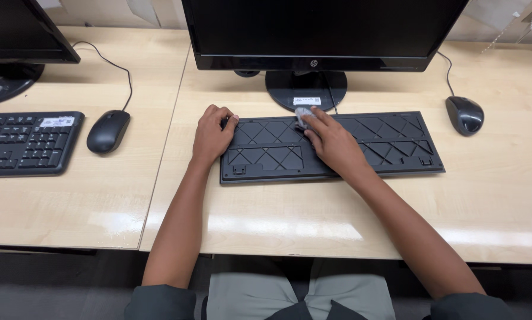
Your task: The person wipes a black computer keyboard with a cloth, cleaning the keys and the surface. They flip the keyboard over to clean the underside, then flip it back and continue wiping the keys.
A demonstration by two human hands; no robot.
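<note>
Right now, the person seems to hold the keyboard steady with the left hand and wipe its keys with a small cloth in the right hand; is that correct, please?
Not quite: the keyboard lies upside down, so the cloth in the right hand is on its ribbed underside, not its keys. The head view shows this. The left hand does hold its left end.

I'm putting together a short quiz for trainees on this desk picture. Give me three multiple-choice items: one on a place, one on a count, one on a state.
1. Where does the small grey cloth sit?
A. under the right hand's fingers, on the keyboard
B. on the floor
C. on the right-side mouse

2. How many mice lie on the desks?
A. one
B. two
C. four

3. How does the middle keyboard lie?
A. keys up
B. on its edge
C. underside up

Answers: 1 A, the cloth shows at the fingertips near the keyboard's far edge. 2 B, one left, one right. 3 C, ribbed back and fold-out feet show. The left hand holds its left end.
</note>
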